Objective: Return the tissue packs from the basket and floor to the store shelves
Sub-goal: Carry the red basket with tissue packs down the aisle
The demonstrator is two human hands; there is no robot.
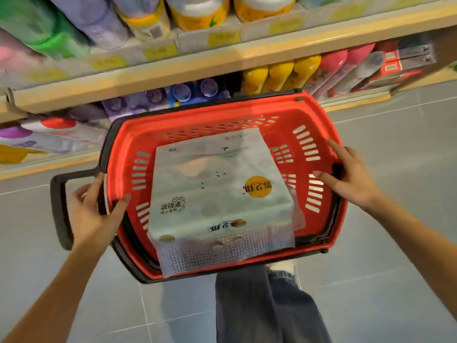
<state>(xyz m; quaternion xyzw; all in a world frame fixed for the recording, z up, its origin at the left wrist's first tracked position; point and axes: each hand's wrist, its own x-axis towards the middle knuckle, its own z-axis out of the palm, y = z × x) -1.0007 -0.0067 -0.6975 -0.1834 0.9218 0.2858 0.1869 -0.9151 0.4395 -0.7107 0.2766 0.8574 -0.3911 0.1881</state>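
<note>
A red plastic basket (319,125) with black handles is held in front of the store shelves (188,70). Inside it lies a large pale green and white tissue pack (220,194) with an orange round logo, its near end overhanging the basket's near rim. My left hand (92,211) grips the basket's left rim, thumb inside, next to the folded-out black handle (58,206). My right hand (348,177) rests on the basket's right rim, fingers spread, thumb pointing toward the pack. Neither hand touches the pack.
Two wooden shelves hold colourful tissue and paper packs: yellow rolls (279,78), pink packs (341,68), purple packs (138,102), green and lilac ones above. Yellow price labels line the upper shelf edge. Grey tiled floor (395,243) lies below, with my jeans-clad leg (262,305) under the basket.
</note>
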